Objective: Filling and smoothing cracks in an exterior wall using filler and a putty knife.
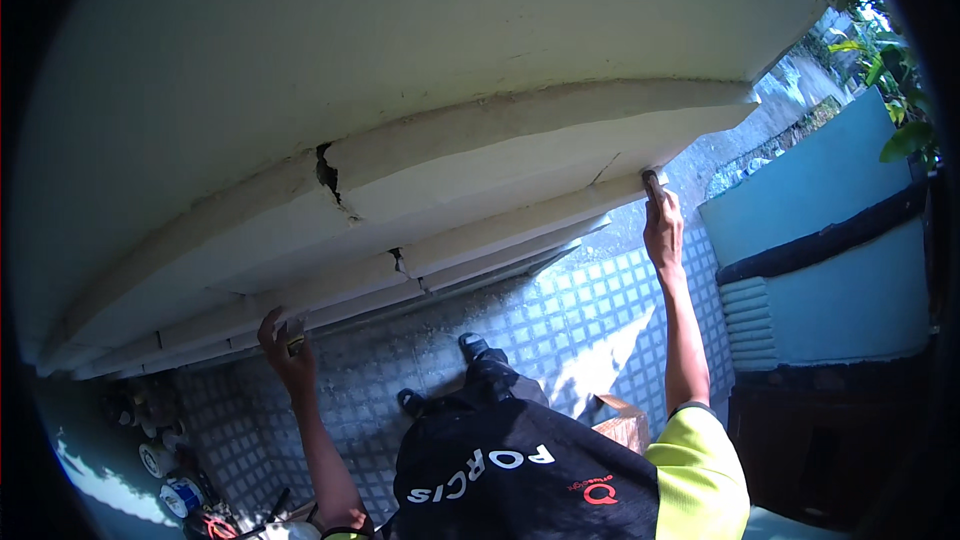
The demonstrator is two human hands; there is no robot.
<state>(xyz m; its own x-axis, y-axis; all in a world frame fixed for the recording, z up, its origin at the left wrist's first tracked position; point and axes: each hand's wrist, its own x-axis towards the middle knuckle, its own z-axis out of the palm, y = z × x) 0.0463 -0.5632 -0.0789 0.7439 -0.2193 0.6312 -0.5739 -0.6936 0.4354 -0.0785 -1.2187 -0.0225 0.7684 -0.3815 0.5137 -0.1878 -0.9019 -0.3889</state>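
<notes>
A long cream ledge (480,230) with stepped mouldings runs across the wall in front of me. My left hand (288,352) is raised to its lower edge on the left, fingers bent round a small yellow-and-black object (295,342) with a pale, see-through part. Its exact kind cannot be made out. Farther right, my right hand (663,225) reaches up to the ledge's right end. Its fingers are pinched together at the edge, with something small and dark at the tips. Cracks with dark holes (326,172) break the moulding between my hands.
Below lies a grey tiled floor (590,290) with sunlit patches; my shoes (474,344) stand on it. A cardboard box (625,427) is by my right side. Tubs (182,496) and tools lie at lower left. A light-blue wall (830,260) rises at right.
</notes>
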